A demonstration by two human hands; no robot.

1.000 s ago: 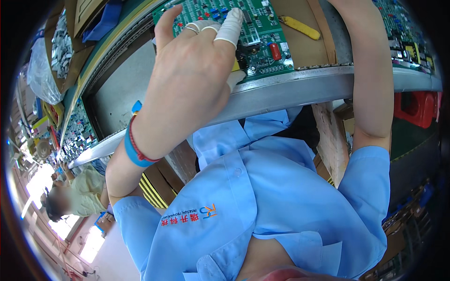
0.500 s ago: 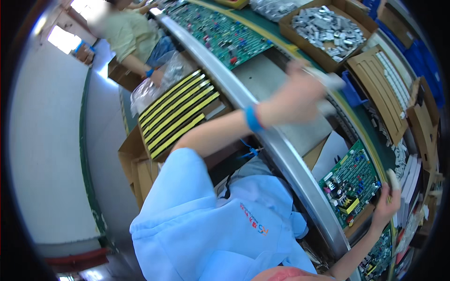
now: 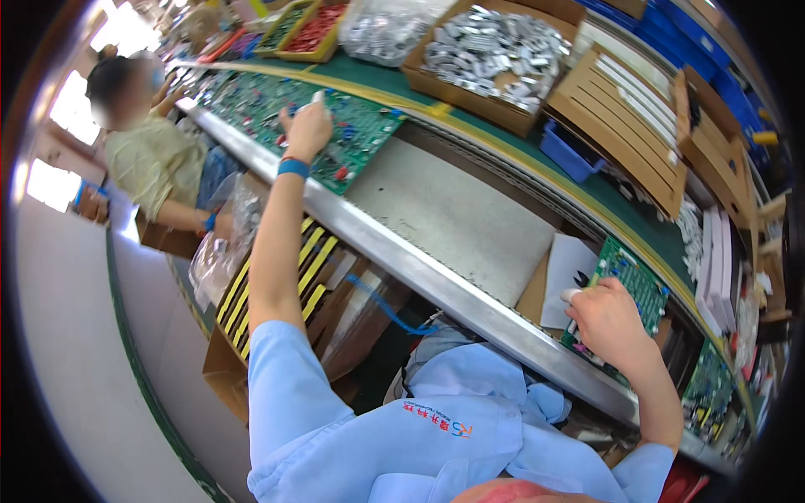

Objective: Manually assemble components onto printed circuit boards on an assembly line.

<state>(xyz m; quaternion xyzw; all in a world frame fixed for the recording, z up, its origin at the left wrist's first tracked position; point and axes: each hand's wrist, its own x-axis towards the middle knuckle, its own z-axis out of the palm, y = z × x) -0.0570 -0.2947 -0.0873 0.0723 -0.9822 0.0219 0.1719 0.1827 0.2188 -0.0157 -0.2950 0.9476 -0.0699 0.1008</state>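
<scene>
My left hand [image 3: 308,130] is stretched out over the right part of a large green circuit board [image 3: 369,126] at the upper left. Its thumb and a white-capped finger stand apart, and I see nothing held between them. My right hand [image 3: 612,318] rests over the left side of a smaller green circuit board [image 3: 633,281] at the right. Those fingers are curled down, one tipped with a white cap; what they hold, if anything, is hidden. A white sheet [image 3: 564,277] lies beside that board. Colored components cover both boards.
A metal rail [image 3: 402,256] edges the line near me, before a grey plate [image 3: 453,218]. Behind stand a carton of silvery metal parts [image 3: 495,96], a blue bin [image 3: 570,151] and a slotted cardboard tray [image 3: 620,126]. A co-worker [image 3: 159,159] sits left, near a carton of yellow-edged strips [image 3: 231,377].
The view has shifted. My left hand has moved from over the grey plate to the large board. My right hand has gone from the small board's right edge to its left side.
</scene>
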